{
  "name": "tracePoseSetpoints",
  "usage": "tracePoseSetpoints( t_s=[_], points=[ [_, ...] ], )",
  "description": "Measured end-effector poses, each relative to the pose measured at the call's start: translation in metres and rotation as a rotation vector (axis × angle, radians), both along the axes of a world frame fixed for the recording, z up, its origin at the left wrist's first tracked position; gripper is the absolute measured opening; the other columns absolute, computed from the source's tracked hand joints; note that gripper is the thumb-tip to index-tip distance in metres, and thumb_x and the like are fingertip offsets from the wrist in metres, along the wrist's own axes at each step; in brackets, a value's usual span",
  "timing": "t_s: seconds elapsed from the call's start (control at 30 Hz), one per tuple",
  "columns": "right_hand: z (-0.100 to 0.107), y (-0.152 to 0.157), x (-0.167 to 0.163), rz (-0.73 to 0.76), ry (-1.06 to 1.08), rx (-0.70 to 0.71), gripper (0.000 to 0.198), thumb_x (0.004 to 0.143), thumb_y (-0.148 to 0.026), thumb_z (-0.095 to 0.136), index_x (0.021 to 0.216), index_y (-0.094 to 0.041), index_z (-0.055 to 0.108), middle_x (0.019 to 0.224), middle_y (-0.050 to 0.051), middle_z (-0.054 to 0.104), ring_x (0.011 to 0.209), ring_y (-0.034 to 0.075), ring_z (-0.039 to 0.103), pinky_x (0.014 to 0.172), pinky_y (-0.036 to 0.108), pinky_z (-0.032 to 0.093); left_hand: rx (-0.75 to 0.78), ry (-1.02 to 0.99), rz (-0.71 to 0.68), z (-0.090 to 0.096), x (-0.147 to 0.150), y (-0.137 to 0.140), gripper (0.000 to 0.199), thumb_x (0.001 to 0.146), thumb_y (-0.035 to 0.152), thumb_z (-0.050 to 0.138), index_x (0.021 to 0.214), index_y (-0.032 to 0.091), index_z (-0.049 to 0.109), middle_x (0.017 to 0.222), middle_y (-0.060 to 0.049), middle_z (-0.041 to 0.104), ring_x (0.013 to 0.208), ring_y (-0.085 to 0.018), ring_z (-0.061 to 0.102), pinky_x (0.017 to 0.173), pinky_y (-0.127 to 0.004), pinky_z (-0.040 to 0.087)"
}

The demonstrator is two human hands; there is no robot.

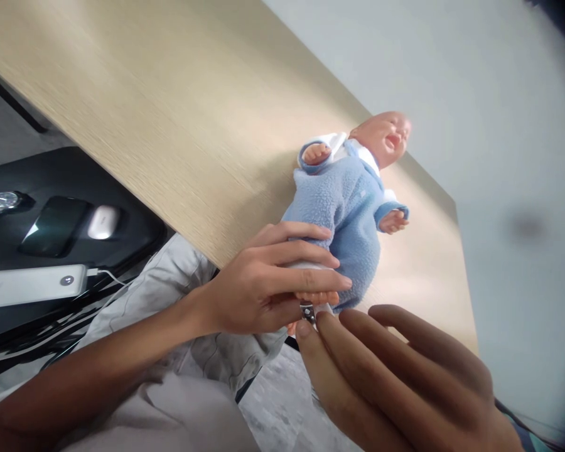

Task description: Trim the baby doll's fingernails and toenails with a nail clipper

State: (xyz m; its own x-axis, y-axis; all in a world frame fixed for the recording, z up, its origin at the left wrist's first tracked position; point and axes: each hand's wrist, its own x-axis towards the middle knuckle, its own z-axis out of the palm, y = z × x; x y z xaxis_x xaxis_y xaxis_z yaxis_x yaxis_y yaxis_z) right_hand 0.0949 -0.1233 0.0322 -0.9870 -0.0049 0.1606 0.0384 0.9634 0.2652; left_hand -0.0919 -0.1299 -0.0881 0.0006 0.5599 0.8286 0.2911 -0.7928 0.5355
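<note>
Holding doll [355,201] by foot [317,298]: left hand [263,282] half-curled | right hand [400,376] pinching what seems a nail clipper [307,311]

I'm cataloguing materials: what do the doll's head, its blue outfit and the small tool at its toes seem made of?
Doll's head: probably vinyl or another plastic, smooth with slight sheen. Blue outfit: likely fleece, its surface matte and nubbly. Small tool: apparently polished metal, given its silvery glints.

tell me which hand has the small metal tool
The right hand, pinching the small metal tool beside the toes of the doll; the left hand only holds the doll.
</note>
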Motion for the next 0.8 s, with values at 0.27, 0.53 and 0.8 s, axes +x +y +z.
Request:
tracePoseSetpoints(
  t_s=[0.27, 0.53, 0.8],
  points=[
    [0.001, -0.001, -0.001, -0.012, -0.031, 0.021, 0.020, 0.102, -0.009, 0.052, 0.111, -0.013, 0.070, 0.100, 0.004, 0.076, 0.088, 0.020, 0.070, 0.070, 0.038, 0.054, 0.002, 0.004, 0.003, -0.001, 0.000, 0.000, 0.018, 0.100, 0.024, 0.061, 0.108, 0.016, 0.076, 0.110, -0.009, 0.078, 0.125, -0.027, 0.063, 0.103, -0.044, 0.059],
    [0.000, -0.003, -0.002, -0.038, -0.025, 0.020, 0.018, 0.102, -0.012, 0.056, 0.114, -0.014, 0.069, 0.104, 0.003, 0.076, 0.094, 0.019, 0.069, 0.078, 0.038, 0.055, 0.003, -0.001, 0.004, 0.001, -0.001, -0.001, 0.022, 0.102, 0.028, 0.059, 0.108, 0.015, 0.076, 0.109, -0.010, 0.078, 0.125, -0.028, 0.064, 0.102, -0.044, 0.059],
    [-0.010, -0.001, -0.001, 0.000, 0.083, 0.058, 0.009, 0.097, -0.016, 0.065, 0.104, -0.015, 0.070, 0.093, 0.003, 0.076, 0.085, 0.020, 0.070, 0.071, 0.037, 0.053, -0.013, -0.010, -0.019, -0.002, 0.000, -0.002, 0.019, 0.098, 0.019, 0.061, 0.109, 0.014, 0.076, 0.111, -0.011, 0.077, 0.127, -0.029, 0.062, 0.103, -0.045, 0.057]
  ],
)
